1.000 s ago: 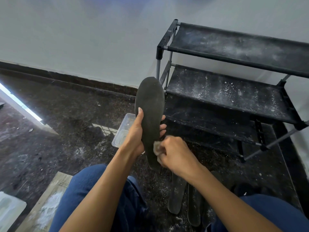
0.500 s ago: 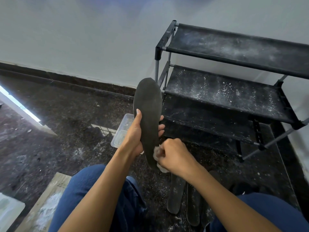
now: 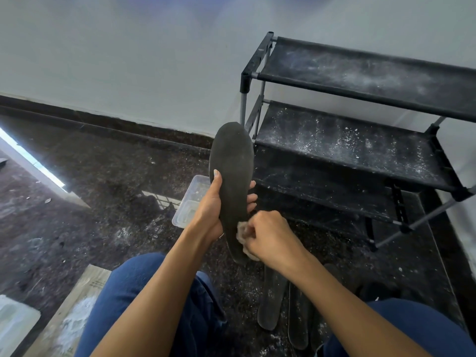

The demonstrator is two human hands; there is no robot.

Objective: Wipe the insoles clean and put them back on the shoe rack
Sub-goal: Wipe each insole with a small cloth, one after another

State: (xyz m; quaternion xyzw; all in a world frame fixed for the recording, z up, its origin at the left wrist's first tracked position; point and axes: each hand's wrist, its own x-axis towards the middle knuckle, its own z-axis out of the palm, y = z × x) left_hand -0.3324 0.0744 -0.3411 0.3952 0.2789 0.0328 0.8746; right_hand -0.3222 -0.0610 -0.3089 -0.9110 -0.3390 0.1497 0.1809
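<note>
A dark grey insole [image 3: 231, 161] stands upright in front of me, toe end up. My left hand [image 3: 210, 210] grips it around the middle, thumb on the near face and fingers behind. My right hand [image 3: 270, 237] is closed on a small pale wad of cloth [image 3: 243, 234] pressed against the insole's lower heel part. Other dark insoles [image 3: 273, 300] lie side by side on the floor between my knees, partly hidden by my right forearm. The black shoe rack [image 3: 360, 150] stands to the right, its fabric shelves dusted with white specks and bare.
A clear plastic tub [image 3: 189, 204] sits on the dark speckled floor just behind my left hand. A wooden board with white powder [image 3: 69, 318] lies at lower left, beside a pale lid [image 3: 15, 323]. The white wall runs behind. My blue-trousered legs fill the bottom.
My right hand with the cloth has slid slightly down along the insole's heel part and back up. The left hand keeps the same grip.
</note>
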